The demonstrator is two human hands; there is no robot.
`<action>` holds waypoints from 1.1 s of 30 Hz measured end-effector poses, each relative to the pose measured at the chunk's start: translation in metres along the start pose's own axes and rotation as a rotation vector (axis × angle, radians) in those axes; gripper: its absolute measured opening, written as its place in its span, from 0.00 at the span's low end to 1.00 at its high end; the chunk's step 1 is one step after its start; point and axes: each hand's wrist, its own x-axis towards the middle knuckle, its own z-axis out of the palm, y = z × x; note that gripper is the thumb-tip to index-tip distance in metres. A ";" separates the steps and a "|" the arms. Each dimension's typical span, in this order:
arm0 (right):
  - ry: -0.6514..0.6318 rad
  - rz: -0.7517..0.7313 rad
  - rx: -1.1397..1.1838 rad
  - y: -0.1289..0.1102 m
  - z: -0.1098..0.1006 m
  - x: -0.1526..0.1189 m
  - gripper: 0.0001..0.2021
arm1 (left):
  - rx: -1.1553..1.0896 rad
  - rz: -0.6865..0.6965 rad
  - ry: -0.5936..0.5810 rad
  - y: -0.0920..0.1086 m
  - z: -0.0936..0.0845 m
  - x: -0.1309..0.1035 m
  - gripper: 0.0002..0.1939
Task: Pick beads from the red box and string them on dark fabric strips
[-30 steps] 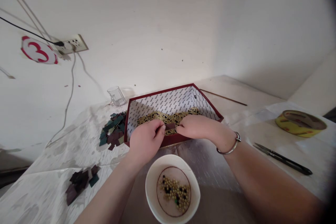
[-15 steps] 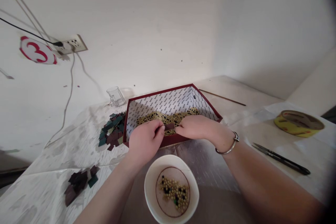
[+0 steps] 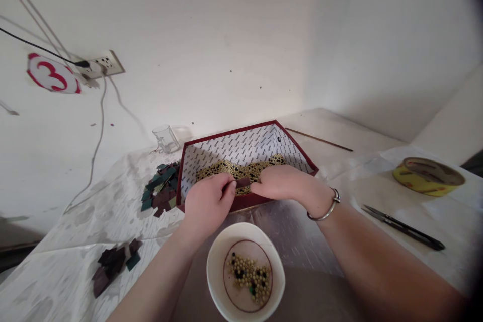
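Between my two hands is a small dark brown flat piece [image 3: 242, 182], held over the front of a red-rimmed box [image 3: 231, 137]. My left hand [image 3: 211, 198] pinches its left end between thumb and finger. My right hand [image 3: 277, 181] has its fingers closed at the other end; what the fingertips grip there is partly hidden. Gold and black beads [image 3: 226, 167] cover the floor of the box. Just in front of it stands a white bowl [image 3: 215, 271] with a smaller lot of gold, black and a few green beads [image 3: 251, 276].
A heap of dark green and brown pieces [image 3: 162, 186] lies left of the box, a smaller pile [image 3: 113, 264] nearer. Behind is a glass mug [image 3: 166, 139]. On the right are a thin stick [image 3: 320, 139], a yellow tape roll [image 3: 426, 186] and black thread snips [image 3: 405, 228].
The view has shifted very slightly. Both hands stay in nearly the same place with the brown piece between them.
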 end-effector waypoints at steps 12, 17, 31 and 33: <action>0.040 0.005 0.007 -0.001 0.000 -0.001 0.26 | -0.001 -0.020 -0.004 0.001 0.000 0.000 0.13; 0.071 0.047 0.007 0.000 0.004 0.001 0.28 | 0.000 0.006 0.014 -0.001 0.001 0.000 0.12; 0.039 -0.111 0.074 0.014 -0.009 -0.007 0.22 | -0.019 -0.014 0.016 -0.004 0.002 0.001 0.11; 0.032 -0.093 0.089 0.021 -0.010 -0.008 0.23 | -0.018 -0.014 0.020 -0.004 0.001 0.002 0.11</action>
